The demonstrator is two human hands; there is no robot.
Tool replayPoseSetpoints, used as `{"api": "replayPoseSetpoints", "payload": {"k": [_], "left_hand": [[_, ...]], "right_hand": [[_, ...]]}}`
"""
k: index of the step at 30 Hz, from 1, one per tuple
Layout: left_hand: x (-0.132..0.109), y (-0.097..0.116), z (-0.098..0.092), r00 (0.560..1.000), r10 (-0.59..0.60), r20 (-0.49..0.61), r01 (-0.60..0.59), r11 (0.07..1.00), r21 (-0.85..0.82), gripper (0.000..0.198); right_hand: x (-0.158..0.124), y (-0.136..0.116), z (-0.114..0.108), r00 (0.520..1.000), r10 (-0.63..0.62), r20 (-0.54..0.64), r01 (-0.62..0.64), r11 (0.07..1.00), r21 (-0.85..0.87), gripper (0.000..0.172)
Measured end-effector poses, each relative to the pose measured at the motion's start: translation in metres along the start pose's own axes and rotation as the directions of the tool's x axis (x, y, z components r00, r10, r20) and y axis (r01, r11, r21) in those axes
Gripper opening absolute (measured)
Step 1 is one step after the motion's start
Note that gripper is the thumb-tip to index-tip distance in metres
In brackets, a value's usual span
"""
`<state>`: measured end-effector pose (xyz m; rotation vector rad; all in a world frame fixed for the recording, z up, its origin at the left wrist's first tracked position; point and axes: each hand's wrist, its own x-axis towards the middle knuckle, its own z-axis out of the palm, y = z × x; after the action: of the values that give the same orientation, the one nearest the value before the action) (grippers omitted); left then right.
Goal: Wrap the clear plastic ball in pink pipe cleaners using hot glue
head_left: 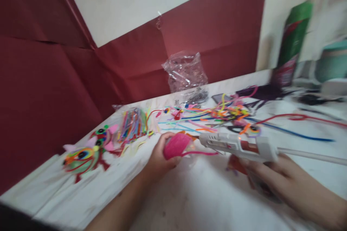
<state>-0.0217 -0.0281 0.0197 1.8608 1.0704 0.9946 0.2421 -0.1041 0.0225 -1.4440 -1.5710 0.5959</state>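
Note:
In the middle of the head view my left hand (159, 158) is closed around a rounded craft piece (177, 145) wrapped in bright pink pipe cleaner. A loose pink pipe cleaner end (202, 153) sticks out from it to the right. My right hand (282, 180) grips a white hot glue gun (230, 144) by its handle. A long pale glue stick (311, 156) runs out of the gun's back. The nozzle points left and reaches the right edge of the pink piece; blur hides whether it touches.
Colourful animal figures (82, 158) stand at the left. Behind them lies a bundle of pipe cleaners (132, 124). More loose pipe cleaners (230, 112) are scattered across the back, near a clear plastic bag (185, 72). A green container (294, 39) stands at the back right.

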Motion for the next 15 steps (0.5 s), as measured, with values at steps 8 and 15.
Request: {"api": "replayPoseSetpoints", "payload": {"k": [8,15], "left_hand": [[0.009,0.004,0.002,0.979,-0.095,-0.181,0.094,0.995,-0.014,0.061],[0.006,0.008,0.004,0.984,-0.097,-0.149,0.094,0.995,-0.027,0.063]], "right_hand": [[0.04,0.018,-0.081,0.912,-0.07,-0.404,-0.152,0.857,-0.492,0.044],[0.056,0.095,-0.097,0.964,-0.094,-0.249,-0.134,0.638,-0.759,0.009]]}}
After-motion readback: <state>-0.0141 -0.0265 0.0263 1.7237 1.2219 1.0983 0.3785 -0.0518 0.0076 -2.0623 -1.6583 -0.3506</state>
